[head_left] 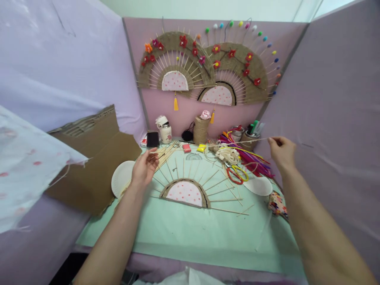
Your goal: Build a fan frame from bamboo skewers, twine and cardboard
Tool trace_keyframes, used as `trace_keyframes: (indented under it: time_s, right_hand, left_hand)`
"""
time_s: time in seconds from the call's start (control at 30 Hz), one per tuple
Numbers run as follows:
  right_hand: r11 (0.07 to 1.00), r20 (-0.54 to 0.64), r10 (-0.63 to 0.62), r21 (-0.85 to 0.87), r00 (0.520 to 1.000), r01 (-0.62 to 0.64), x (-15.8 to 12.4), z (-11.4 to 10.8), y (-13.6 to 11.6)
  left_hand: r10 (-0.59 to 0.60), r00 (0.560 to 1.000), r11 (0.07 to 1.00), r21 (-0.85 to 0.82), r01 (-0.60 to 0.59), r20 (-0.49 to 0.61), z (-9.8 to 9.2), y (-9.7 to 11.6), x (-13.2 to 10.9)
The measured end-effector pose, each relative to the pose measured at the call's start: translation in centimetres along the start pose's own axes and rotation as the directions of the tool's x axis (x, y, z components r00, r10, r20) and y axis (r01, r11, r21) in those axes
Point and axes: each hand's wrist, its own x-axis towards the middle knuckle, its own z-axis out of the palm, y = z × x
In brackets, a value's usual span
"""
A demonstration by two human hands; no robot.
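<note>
A thin, pale string (251, 141) is drawn out above the table between my two hands. My right hand (282, 151) pinches its right end, raised at the right. My left hand (145, 168) is over the bamboo sticks, fingers curled around the other stretch of string; the exact grip is partly hidden. Below and between them lies a half-round fan base (184, 192) with a pink-dotted white centre, a brown twine band and a dark line. Thin sticks (221, 191) spread out from it like rays. Neither hand touches this fan.
Red and yellow scissors (236, 174), a cream cord bundle (228, 154) and purple pipe cleaners (252, 160) lie at right. Behind stand a twine spool (201, 130) and a white bottle (165, 130). Cardboard (95, 166) leans left. Finished fans (175, 39) hang on the back wall.
</note>
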Motion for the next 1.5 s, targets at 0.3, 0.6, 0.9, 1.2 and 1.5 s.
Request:
trace_keyframes:
  time_s: [0.3, 0.6, 0.9, 1.2, 1.5]
  right_hand:
    - [0.938, 0.065, -0.097, -0.327, 0.993, 0.113, 3.9, 0.4, -2.4]
    - [0.882, 0.559, -0.47, 0.279, 0.683, 0.38, -13.0, 4.2, -10.1]
    - [0.852, 0.525, -0.521, 0.372, 0.673, 0.369, -20.0, 4.1, -12.3]
    - [0.923, 0.608, -0.354, 0.348, 0.711, 0.162, -20.7, 3.0, -10.7]
    - [0.919, 0.638, -0.348, 0.377, 0.687, 0.115, -21.6, 2.3, -9.4]
  left_hand:
    - [0.033, 0.999, 0.999, 0.035, -0.033, -0.007, 1.1, -2.0, -2.9]
    - [-0.045, 0.993, 0.983, 0.185, 0.023, 0.113, 4.4, -6.3, -7.1]
    - [0.035, 0.976, 0.94, 0.325, -0.106, 0.217, 4.6, -8.1, -9.2]
    - [0.118, 0.944, 0.868, 0.429, -0.249, 0.309, 5.0, -9.1, -9.8]
    - [-0.122, 0.922, 0.892, 0.448, -0.061, 0.367, 5.1, -9.7, -9.7]
